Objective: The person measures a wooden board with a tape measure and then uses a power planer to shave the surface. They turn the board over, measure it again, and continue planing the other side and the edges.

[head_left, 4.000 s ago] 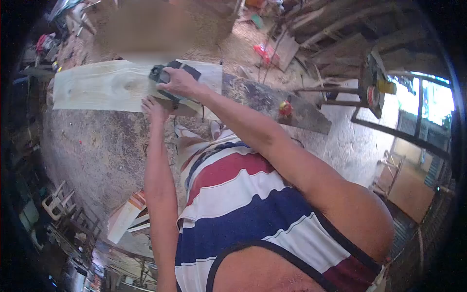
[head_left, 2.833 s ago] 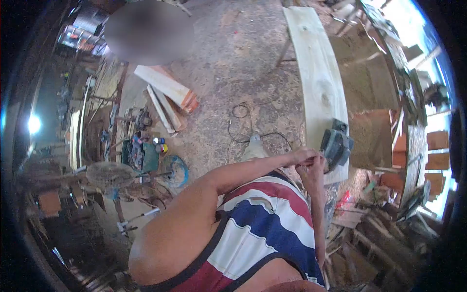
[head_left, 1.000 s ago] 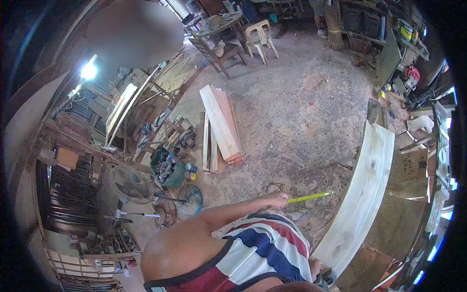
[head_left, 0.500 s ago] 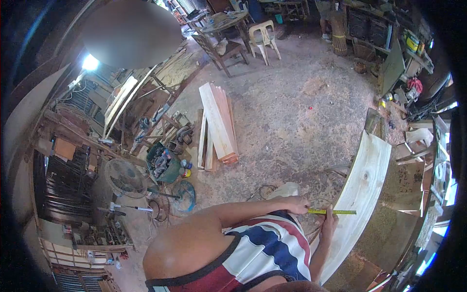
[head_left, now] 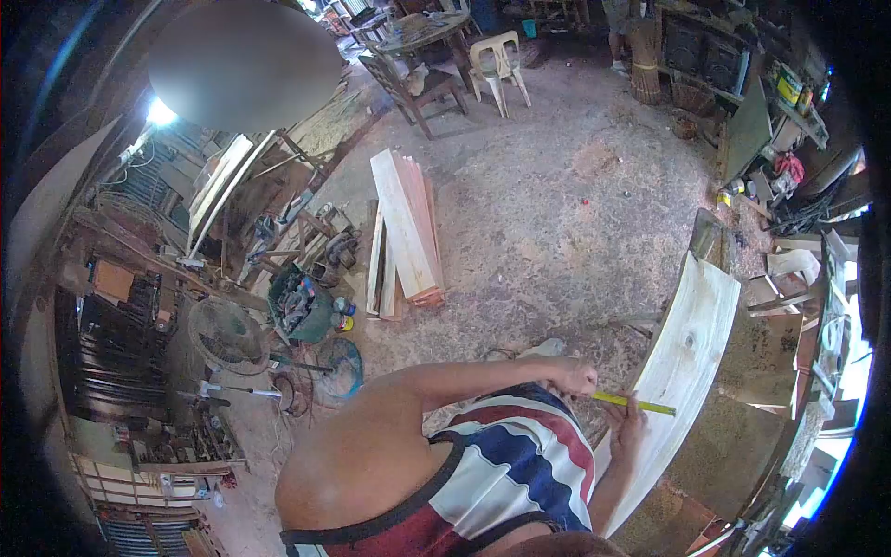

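A yellow tape measure (head_left: 610, 398) is stretched between my two hands, its blade sloping down to the right with the far end over a long pale wooden board (head_left: 689, 339). My left hand (head_left: 573, 378) is closed around the blade's left part; I cannot make out a case. At the near edge of the board, my right hand (head_left: 630, 427) grips the blade with its fingers and thumb. A dark knot shows on the board's upper face.
Several planks (head_left: 406, 227) lie stacked on the concrete floor. To the left stand a fan (head_left: 226, 335) and a green tub (head_left: 302, 306) of odds and ends. A white plastic chair (head_left: 499, 65) and wooden table are at the back. Brown panels (head_left: 756, 357) lie beyond the board.
The tape measure's blade has gone from nearly level to sloping down rightward, with my left hand slightly higher relative to my right. The view has shifted a little.
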### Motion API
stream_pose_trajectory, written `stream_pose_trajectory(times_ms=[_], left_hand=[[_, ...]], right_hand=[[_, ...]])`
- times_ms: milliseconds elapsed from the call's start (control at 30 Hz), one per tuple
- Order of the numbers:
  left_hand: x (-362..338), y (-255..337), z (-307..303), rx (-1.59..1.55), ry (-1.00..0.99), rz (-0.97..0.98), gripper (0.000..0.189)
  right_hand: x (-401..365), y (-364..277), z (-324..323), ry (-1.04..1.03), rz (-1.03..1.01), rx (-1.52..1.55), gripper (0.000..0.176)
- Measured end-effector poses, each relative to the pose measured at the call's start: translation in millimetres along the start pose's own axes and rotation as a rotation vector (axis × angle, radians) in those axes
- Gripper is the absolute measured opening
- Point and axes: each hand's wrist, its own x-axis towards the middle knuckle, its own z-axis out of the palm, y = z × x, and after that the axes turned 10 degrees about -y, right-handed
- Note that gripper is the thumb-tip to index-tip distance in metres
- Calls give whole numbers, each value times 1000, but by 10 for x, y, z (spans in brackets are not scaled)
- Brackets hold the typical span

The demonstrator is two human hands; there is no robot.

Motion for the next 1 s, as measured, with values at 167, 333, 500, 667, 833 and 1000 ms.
stream_pose_trajectory(times_ms=[167,333,500,667,833,1000], left_hand=[[112,-220,204,84,154,131,54],[-152,-292,203,74,314,29,42],[-401,-407,-76,172,342,53,41],[-580,-621,-262,162,272,73,38],[-361,-936,-322,18,169,16,34],[-405,-836,-343,164,309,-143,33]], right_hand=[[151,147,172,-55,119,-96,45],[252,-43,-194,87,33,-161,49],[149,-774,-922,328,-177,-198,62],[199,-977,-1551,369,-228,12,41],[108,-665,-1066,128,-424,-796,38],[510,-28,-532,106,16,-66,44]])
